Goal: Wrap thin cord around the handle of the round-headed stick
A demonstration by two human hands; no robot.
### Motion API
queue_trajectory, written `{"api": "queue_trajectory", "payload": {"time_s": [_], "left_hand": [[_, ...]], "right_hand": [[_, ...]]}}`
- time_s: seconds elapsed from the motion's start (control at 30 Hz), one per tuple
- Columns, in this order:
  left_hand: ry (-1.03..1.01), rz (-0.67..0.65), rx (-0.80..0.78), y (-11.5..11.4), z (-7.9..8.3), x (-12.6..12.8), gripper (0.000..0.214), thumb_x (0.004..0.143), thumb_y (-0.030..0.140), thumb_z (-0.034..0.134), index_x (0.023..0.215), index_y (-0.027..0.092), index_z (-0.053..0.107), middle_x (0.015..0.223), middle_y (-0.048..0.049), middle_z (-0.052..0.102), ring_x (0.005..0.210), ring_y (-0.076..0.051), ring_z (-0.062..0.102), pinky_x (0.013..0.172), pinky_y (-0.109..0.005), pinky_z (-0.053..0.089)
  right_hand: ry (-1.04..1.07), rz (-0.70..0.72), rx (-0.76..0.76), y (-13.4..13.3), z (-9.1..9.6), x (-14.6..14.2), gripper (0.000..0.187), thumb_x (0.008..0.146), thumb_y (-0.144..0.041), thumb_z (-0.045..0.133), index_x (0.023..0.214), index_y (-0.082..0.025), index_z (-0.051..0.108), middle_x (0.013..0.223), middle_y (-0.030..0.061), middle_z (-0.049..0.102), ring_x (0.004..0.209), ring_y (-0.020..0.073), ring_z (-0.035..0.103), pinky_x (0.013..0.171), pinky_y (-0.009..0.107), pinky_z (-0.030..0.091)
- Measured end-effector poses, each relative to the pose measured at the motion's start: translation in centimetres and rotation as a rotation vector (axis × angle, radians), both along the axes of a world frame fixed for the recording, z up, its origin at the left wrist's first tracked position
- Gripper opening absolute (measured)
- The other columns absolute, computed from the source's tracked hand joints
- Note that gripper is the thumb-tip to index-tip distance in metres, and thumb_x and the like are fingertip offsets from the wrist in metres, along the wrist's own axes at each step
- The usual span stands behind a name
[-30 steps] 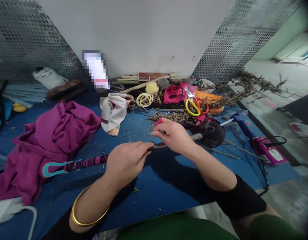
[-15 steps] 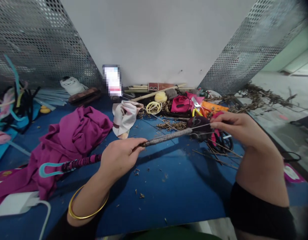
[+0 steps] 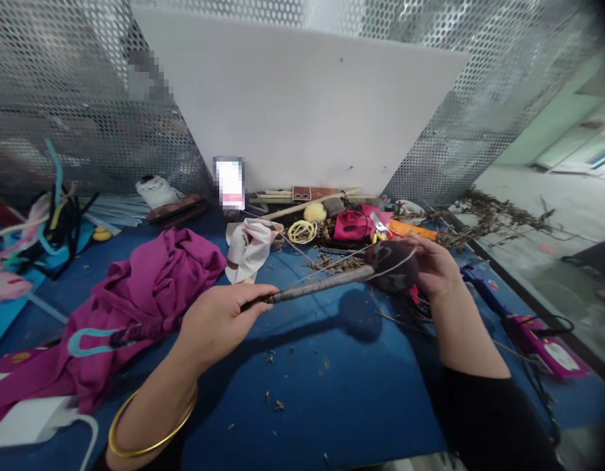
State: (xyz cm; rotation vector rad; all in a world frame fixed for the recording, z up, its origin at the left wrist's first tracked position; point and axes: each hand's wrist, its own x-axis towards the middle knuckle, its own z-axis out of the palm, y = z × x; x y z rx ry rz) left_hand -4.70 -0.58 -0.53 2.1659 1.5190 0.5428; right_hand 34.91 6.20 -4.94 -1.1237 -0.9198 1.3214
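Note:
My left hand (image 3: 224, 320) is closed around a long stick wrapped in grey thread (image 3: 326, 283), which slants across the table's middle. On its near left end is a light-blue loop (image 3: 86, 342) above a dark and purple wrapped section. The far right end carries a dark round head (image 3: 394, 265), raised above the table with its shadow below. Beside that head, my right hand (image 3: 438, 267) has its fingers closed on a grey thread (image 3: 393, 267) that curves across the head from the wrapped part. Its fingertips are partly hidden behind the head.
Purple cloth (image 3: 159, 268) and pale fabric (image 3: 248, 245) lie at left. Farther back are a lit phone (image 3: 229, 184), a yellow cord coil (image 3: 302, 231), a pink pouch (image 3: 354, 224) and scissors (image 3: 379, 222). Dried stems (image 3: 508, 209) cover the right edge; a white charger (image 3: 30, 418) sits front left.
My right hand has moved left and slightly down to beside the dark head, and the thread, earlier stretched straight, now curves. The stick has dipped slightly; the camera view has tilted up.

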Motion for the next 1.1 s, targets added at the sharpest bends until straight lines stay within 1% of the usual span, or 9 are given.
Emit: {"api": "queue_trajectory", "payload": {"time_s": [0.13, 0.23, 0.3, 0.47, 0.63, 0.77, 0.87, 1.03, 1.1], "left_hand": [[0.173, 0.021, 0.087, -0.1, 0.7, -0.9, 0.031, 0.084, 0.038, 0.053, 0.108, 0.035, 0.072, 0.111, 0.001, 0.073, 0.1, -0.029, 0.069, 0.08, -0.04, 0.053], [0.193, 0.039, 0.105, 0.0, 1.1, -1.3, 0.033, 0.084, 0.037, 0.051, 0.11, 0.033, 0.071, 0.11, 0.0006, 0.073, 0.099, -0.028, 0.069, 0.079, -0.039, 0.054], [0.171, 0.048, 0.1, 0.1, 1.2, -1.7, 0.034, 0.084, 0.037, 0.051, 0.11, 0.032, 0.072, 0.108, 0.0005, 0.074, 0.096, -0.027, 0.07, 0.079, -0.038, 0.055], [0.006, -0.015, 0.035, 0.3, 1.5, -2.3, 0.03, 0.081, 0.039, 0.055, 0.104, 0.031, 0.074, 0.108, 0.0024, 0.074, 0.098, -0.022, 0.07, 0.088, -0.032, 0.054], [-0.09, 0.047, 0.014, 0.2, 1.9, -3.0, 0.03, 0.079, 0.04, 0.059, 0.103, 0.029, 0.075, 0.104, 0.0, 0.075, 0.095, -0.022, 0.071, 0.09, -0.032, 0.054], [-0.114, 0.122, 0.033, 0.3, 2.1, -3.8, 0.032, 0.078, 0.043, 0.063, 0.105, 0.029, 0.075, 0.102, -0.0024, 0.075, 0.096, -0.025, 0.071, 0.09, -0.034, 0.053], [-0.132, 0.109, 0.015, 0.4, 2.3, -3.6, 0.029, 0.076, 0.041, 0.065, 0.101, 0.031, 0.076, 0.1, -0.0021, 0.076, 0.092, -0.026, 0.072, 0.088, -0.035, 0.054], [-0.266, 0.02, -0.141, 0.3, 2.7, -2.0, 0.022, 0.07, 0.028, 0.068, 0.088, 0.03, 0.079, 0.096, -0.0029, 0.076, 0.093, -0.028, 0.071, 0.087, -0.039, 0.054], [-0.323, -0.027, -0.219, 0.1, 2.5, -1.4, 0.021, 0.068, 0.025, 0.069, 0.085, 0.029, 0.08, 0.09, -0.0037, 0.077, 0.086, -0.027, 0.071, 0.08, -0.035, 0.056]], "right_hand": [[0.233, 0.031, -0.043, -1.0, 1.3, 1.3, 0.017, 0.073, -0.027, 0.064, 0.061, -0.021, 0.054, 0.071, 0.0017, 0.065, 0.058, 0.0129, 0.061, 0.067, 0.029, 0.059], [0.312, 0.054, 0.008, -2.0, 2.2, 2.1, 0.011, 0.08, -0.024, 0.059, 0.069, -0.021, 0.059, 0.072, -0.0025, 0.064, 0.034, 0.0018, 0.035, 0.055, 0.024, 0.056], [0.348, 0.054, 0.102, -2.6, 2.6, 2.2, 0.01, 0.083, -0.022, 0.059, 0.073, -0.021, 0.061, 0.075, -0.004, 0.065, 0.032, -0.0013, 0.022, 0.046, 0.019, 0.051], [0.484, 0.048, 0.316, -2.7, 2.3, 0.9, 0.005, 0.079, -0.02, 0.066, 0.077, -0.022, 0.062, 0.084, -0.0064, 0.066, 0.034, -0.0036, 0.009, 0.029, 0.007, 0.029], [0.203, 0.1, 0.16, -2.4, 2.0, 0.9, 0.012, 0.071, -0.025, 0.073, 0.077, -0.019, 0.064, 0.08, -0.0007, 0.066, 0.035, -0.0026, 0.011, 0.027, 0.014, 0.015], [-0.016, 0.084, 0.034, -2.7, 2.6, 1.0, 0.02, 0.067, -0.028, 0.079, 0.076, -0.017, 0.065, 0.051, -0.0044, 0.051, 0.035, 0.0007, 0.021, 0.032, 0.017, 0.017], [-0.069, -0.019, 0.08, -2.6, 3.2, -0.3, 0.023, 0.067, -0.033, 0.079, 0.072, -0.016, 0.065, 0.041, -0.0081, 0.038, 0.034, 0.0024, 0.023, 0.034, 0.018, 0.016], [-0.076, -0.442, 0.386, -1.7, 3.2, -2.5, 0.022, 0.07, -0.039, 0.074, 0.075, -0.02, 0.063, 0.046, -0.0083, 0.038, 0.036, 0.0045, 0.028, 0.034, 0.019, 0.021], [-0.197, -0.52, 0.406, -1.3, 2.8, -2.7, 0.023, 0.075, -0.044, 0.068, 0.078, -0.022, 0.061, 0.047, -0.0083, 0.039, 0.036, 0.0056, 0.03, 0.034, 0.019, 0.025]]}}
